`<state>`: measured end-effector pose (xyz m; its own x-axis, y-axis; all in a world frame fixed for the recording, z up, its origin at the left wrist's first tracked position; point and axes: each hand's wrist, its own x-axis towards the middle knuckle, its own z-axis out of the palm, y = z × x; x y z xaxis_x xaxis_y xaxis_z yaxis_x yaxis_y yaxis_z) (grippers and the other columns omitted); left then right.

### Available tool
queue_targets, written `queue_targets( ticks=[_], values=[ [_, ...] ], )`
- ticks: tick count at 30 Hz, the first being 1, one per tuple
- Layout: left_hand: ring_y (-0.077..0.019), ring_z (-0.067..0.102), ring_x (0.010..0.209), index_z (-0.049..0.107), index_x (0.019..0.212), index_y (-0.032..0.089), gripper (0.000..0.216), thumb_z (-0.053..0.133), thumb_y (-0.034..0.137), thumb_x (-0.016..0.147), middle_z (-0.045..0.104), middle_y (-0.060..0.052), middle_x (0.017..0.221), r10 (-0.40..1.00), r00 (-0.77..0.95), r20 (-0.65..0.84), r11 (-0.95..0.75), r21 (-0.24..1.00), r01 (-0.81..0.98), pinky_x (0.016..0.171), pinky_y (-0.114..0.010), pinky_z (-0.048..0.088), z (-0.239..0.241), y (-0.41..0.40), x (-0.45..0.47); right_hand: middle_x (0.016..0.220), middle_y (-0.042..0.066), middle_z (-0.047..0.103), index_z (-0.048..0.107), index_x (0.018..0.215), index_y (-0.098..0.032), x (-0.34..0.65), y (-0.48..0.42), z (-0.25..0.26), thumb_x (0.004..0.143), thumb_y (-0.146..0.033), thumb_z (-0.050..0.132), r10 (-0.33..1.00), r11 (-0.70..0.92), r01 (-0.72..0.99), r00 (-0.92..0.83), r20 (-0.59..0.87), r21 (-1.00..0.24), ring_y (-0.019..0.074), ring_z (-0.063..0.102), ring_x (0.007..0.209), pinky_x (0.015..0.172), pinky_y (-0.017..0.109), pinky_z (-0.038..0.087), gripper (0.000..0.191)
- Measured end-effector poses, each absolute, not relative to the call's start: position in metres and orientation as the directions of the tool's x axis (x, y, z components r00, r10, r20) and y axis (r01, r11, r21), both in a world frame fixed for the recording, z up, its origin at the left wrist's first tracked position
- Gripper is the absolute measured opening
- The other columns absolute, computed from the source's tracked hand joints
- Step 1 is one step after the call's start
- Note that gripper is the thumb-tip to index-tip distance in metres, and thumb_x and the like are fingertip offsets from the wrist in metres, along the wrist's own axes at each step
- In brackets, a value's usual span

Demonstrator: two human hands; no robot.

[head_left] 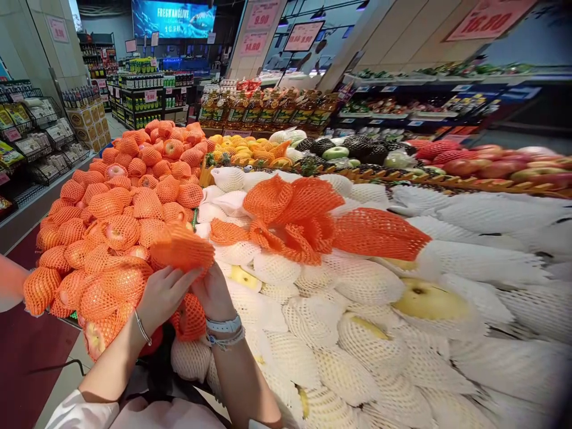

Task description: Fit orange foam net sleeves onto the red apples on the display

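Both hands work on an orange foam net sleeve above a heap of fruit. My left hand, a thin bangle at its wrist, pinches the sleeve's near edge. My right hand, with a pale blue band at the wrist, grips its right end. Whether a fruit sits inside the sleeve, I cannot tell. Around and beyond them lie apples in orange nets, heaped on the left. Several loose orange foam nets lie bunched on pears in white foam nets to the right.
A wooden divider runs behind the pears. Past it are yellow fruit, green and dark melons and red apples. Bottles of oil stand farther back. At the left are shelves of packets and stacked boxes.
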<state>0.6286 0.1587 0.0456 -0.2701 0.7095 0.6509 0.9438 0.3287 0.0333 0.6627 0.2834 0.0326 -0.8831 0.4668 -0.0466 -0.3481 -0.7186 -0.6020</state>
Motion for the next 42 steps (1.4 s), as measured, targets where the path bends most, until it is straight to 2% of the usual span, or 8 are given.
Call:
queue_targets(
  ticks=[5, 16, 22, 27, 31, 36, 39, 42],
  values=[
    [-0.0205, 0.067, 0.074, 0.064, 0.119, 0.023, 0.034, 0.044, 0.016, 0.093, 0.073, -0.007, 0.091, 0.737, -0.314, 0.598, 0.363, 0.041, 0.931, 0.061, -0.030, 0.054, 0.043, 0.157, 0.635, 0.098, -0.002, 0.077, 0.071, 0.095, -0.027, 0.681, 0.299, 0.032, 0.089, -0.050, 0.056, 0.307, -0.838, -0.217, -0.946, -0.104, -0.501, 0.0146, 0.071, 0.094, 0.088, 0.032, 0.059, 0.028],
    [-0.0174, 0.068, 0.075, 0.055, 0.123, 0.019, 0.043, 0.048, 0.006, 0.083, 0.071, -0.002, 0.088, 0.808, -0.387, 0.444, 0.208, 0.400, 0.893, 0.066, -0.027, 0.053, 0.070, 0.156, 0.638, 0.107, -0.005, 0.075, 0.072, 0.095, -0.032, 0.685, 0.294, 0.019, 0.068, -0.019, 0.067, 0.674, -0.577, -0.548, -0.738, 0.026, -0.605, 0.0150, 0.070, 0.099, 0.094, 0.034, 0.056, 0.030],
    [-0.0203, 0.066, 0.085, 0.060, 0.114, 0.021, 0.027, 0.055, 0.014, 0.089, 0.070, -0.005, 0.093, 0.813, -0.323, 0.484, 0.098, 0.433, 0.896, 0.072, -0.030, 0.052, 0.079, 0.146, 0.631, 0.095, -0.005, 0.076, 0.075, 0.088, -0.032, 0.690, 0.278, 0.018, 0.068, -0.020, 0.078, 0.712, -0.428, -0.597, -0.685, 0.154, -0.679, 0.0142, 0.070, 0.090, 0.086, 0.029, 0.059, 0.023],
    [-0.0272, 0.057, 0.116, 0.051, 0.130, 0.024, 0.062, 0.063, 0.062, 0.082, 0.059, -0.011, 0.122, 0.455, -0.491, 0.743, -0.062, 0.576, 0.815, 0.098, -0.043, 0.048, 0.083, 0.128, 0.616, 0.093, -0.007, 0.076, 0.075, 0.081, -0.032, 0.702, 0.282, 0.008, 0.066, -0.025, 0.083, 0.659, -0.396, -0.596, -0.714, 0.235, -0.699, 0.0140, 0.071, 0.090, 0.080, 0.028, 0.061, 0.019],
    [-0.0244, 0.061, 0.107, 0.060, 0.110, 0.021, 0.040, 0.059, 0.054, 0.088, 0.064, -0.007, 0.108, 0.427, -0.700, 0.573, 0.047, 0.759, 0.650, 0.096, -0.039, 0.049, 0.090, 0.123, 0.612, 0.071, -0.007, 0.073, 0.074, 0.076, -0.029, 0.706, 0.281, 0.008, 0.065, -0.023, 0.085, 0.610, -0.331, -0.564, -0.740, 0.284, -0.756, 0.0127, 0.068, 0.068, 0.062, 0.022, 0.059, 0.017],
    [-0.0231, 0.059, 0.096, 0.061, 0.083, 0.021, 0.018, 0.066, 0.038, 0.086, 0.065, -0.006, 0.098, 0.446, -0.538, 0.715, 0.280, 0.459, 0.843, 0.087, -0.041, 0.052, 0.102, 0.121, 0.624, 0.087, -0.004, 0.075, 0.074, 0.089, -0.028, 0.708, 0.277, 0.022, 0.057, -0.011, 0.085, 0.599, -0.211, -0.451, -0.761, 0.250, -0.867, 0.0139, 0.067, 0.078, 0.069, 0.023, 0.059, 0.039],
    [-0.0213, 0.061, 0.095, 0.058, 0.082, 0.023, 0.011, 0.068, 0.024, 0.084, 0.065, -0.003, 0.091, 0.373, -0.265, 0.889, 0.176, 0.212, 0.961, 0.086, -0.039, 0.053, 0.102, 0.117, 0.629, 0.097, -0.005, 0.074, 0.072, 0.099, -0.030, 0.710, 0.277, 0.024, 0.058, -0.010, 0.082, 0.586, -0.171, -0.417, -0.772, 0.248, -0.893, 0.0140, 0.067, 0.091, 0.085, 0.024, 0.057, 0.047],
    [-0.0167, 0.063, 0.075, 0.057, 0.087, 0.022, 0.006, 0.062, 0.017, 0.086, 0.064, -0.001, 0.077, 0.407, -0.201, 0.891, 0.037, 0.204, 0.978, 0.071, -0.032, 0.055, 0.098, 0.112, 0.632, 0.089, -0.001, 0.075, 0.074, 0.086, -0.026, 0.712, 0.277, 0.017, 0.064, -0.017, 0.079, 0.475, -0.179, -0.338, -0.852, 0.220, -0.924, 0.0184, 0.068, 0.094, 0.098, 0.031, 0.053, 0.024]
  ],
)
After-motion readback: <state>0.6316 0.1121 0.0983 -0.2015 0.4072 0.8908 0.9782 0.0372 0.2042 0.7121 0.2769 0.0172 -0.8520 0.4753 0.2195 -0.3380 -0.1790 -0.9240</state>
